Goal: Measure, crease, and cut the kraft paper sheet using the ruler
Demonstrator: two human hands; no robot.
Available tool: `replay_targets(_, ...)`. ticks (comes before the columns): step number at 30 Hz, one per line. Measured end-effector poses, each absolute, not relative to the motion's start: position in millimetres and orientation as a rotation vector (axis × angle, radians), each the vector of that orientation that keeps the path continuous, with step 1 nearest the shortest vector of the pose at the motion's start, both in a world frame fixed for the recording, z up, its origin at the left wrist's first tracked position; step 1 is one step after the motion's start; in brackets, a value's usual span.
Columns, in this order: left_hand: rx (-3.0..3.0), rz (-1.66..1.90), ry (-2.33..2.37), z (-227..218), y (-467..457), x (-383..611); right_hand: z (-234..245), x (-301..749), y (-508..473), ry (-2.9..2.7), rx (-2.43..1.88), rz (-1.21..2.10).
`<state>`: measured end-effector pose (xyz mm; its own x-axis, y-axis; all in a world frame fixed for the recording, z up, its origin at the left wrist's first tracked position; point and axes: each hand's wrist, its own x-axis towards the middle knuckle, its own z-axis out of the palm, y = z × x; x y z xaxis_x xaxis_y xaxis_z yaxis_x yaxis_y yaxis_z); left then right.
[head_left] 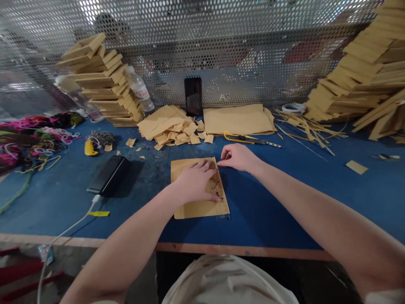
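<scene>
A rectangular piece of brown kraft paper [186, 210] lies flat near the table's front edge. On its right part is a clear plastic ruler [223, 216], largely covered by my fingers. My left hand [196, 182] presses down on ruler and paper, its fingers spread. At the paper's top right corner, my right hand [234, 158] has its fingers curled in and its thumb at the edge; the grip seems to be on the paper's edge, partly hidden. Beyond it lies a yellow utility knife [240, 138].
Tall piles of folded kraft paper stand at left [110, 84] and right [354, 80]. Paper scraps [171, 126], a paper stack [237, 120], a phone [193, 96], a bottle [141, 90] and thin strips [311, 126] line the back. A black power bank [109, 175] trails a white cable.
</scene>
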<state>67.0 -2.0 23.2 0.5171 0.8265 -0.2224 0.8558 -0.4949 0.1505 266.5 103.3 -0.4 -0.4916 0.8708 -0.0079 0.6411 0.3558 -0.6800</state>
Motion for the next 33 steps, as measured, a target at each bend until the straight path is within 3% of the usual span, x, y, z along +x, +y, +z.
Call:
replay_targets(13,2.507,-0.186,1.418,23.1,-3.0,67.3,-4.7,245.6,125.5,-2.131,-1.302,0.525)
replay_targets(23,2.53,-0.133,1.427,19.0,-2.2,66.0,-6.4,276.7,77.1,-2.347,-0.971,0.673)
replay_targets(33,2.513,-0.141,1.438,17.1,-1.4,65.6,6.3,295.2,36.1,-2.719,-0.767,0.574)
